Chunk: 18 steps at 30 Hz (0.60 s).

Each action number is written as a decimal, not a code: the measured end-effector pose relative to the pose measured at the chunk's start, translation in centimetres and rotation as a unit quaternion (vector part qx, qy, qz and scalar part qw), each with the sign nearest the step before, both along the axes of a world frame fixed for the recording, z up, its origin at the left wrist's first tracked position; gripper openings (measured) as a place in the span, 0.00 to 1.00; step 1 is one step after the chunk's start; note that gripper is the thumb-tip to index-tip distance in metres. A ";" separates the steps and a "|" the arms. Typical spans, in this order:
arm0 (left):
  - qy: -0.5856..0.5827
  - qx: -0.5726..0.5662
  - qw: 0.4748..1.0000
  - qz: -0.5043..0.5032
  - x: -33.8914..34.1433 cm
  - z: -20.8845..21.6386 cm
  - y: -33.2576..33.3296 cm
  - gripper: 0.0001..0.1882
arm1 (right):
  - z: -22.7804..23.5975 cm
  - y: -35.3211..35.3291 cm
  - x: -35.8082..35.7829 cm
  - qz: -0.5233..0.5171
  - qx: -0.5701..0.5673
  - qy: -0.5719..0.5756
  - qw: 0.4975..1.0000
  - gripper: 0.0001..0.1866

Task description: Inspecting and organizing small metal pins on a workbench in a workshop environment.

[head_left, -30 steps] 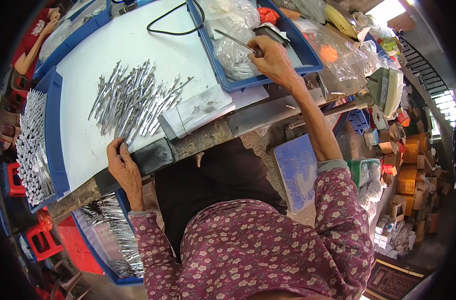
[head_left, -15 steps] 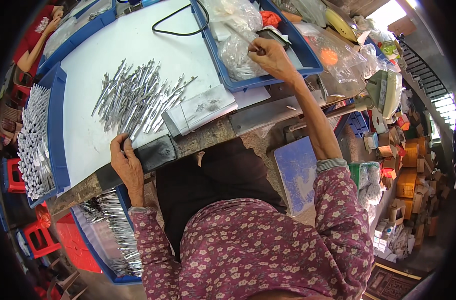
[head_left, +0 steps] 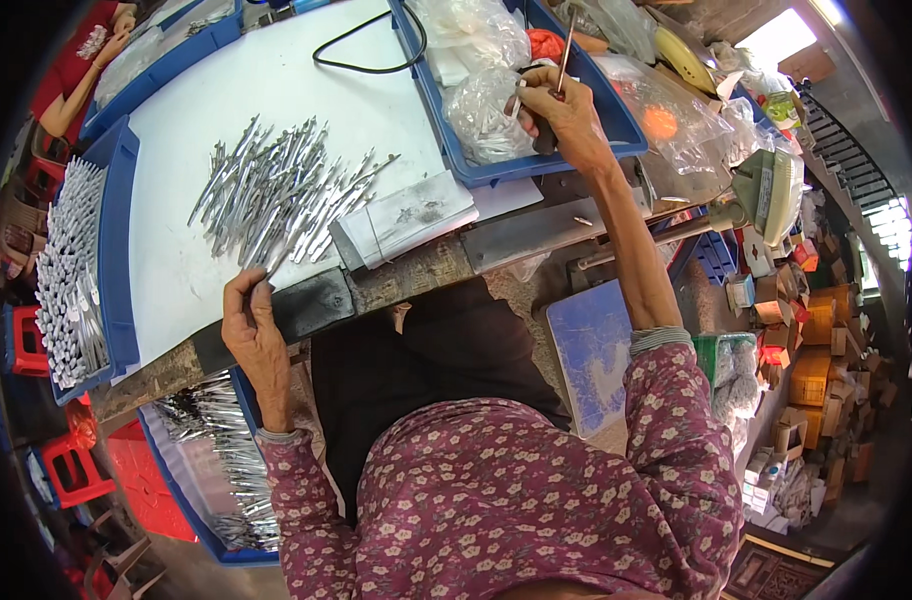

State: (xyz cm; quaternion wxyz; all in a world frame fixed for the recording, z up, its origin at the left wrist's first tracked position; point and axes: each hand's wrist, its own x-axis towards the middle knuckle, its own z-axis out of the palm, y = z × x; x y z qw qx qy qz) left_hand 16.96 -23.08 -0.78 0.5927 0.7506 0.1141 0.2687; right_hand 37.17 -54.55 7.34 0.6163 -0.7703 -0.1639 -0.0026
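My right hand (head_left: pixel 568 118) is closed over the blue tray (head_left: pixel 466 175) at the table's right. It grips a thin metal-shafted tool (head_left: pixel 568 50) pointing away from me; a dark part below the palm may be its handle. A small pale piece (head_left: pixel 519 97) shows at its fingertips, too small to name. My left hand (head_left: pixel 256 335) rests at the table's front edge, thumb and forefinger bent together. Its fingertips meet the near end of a loose pile of slim silvery metal strips (head_left: pixel 276 190); what they pinch, if anything, is unclear.
Beside the pile lie stacked white sheets (head_left: pixel 406 215). A dark cord loop (head_left: pixel 321 55) lies farther back. Blue trays of white-tipped rods (head_left: pixel 71 270) and metal strips (head_left: pixel 241 460) stand left and below. Plastic bags (head_left: pixel 491 110) fill the right tray. Another person's arm (head_left: pixel 81 95) is at far left.
My right hand has shifted slightly right, and the tool has swung from pointing left to pointing away from me. My left hand stays at the pile's near end.
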 end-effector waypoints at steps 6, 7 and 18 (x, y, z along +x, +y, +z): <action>0.017 -0.027 0.995 -0.099 -0.3 2.6 -2.6 0.04 | 0.8 2.4 -3.0 0.079 0.062 0.047 0.994 0.13; 0.013 -0.024 0.992 -0.123 -0.1 2.9 -3.0 0.05 | 1.1 2.8 -3.6 0.089 0.065 0.061 0.992 0.13; 0.027 -0.032 0.982 -0.183 0.4 2.9 -4.7 0.07 | -0.8 5.8 -7.4 0.202 0.134 0.197 0.950 0.10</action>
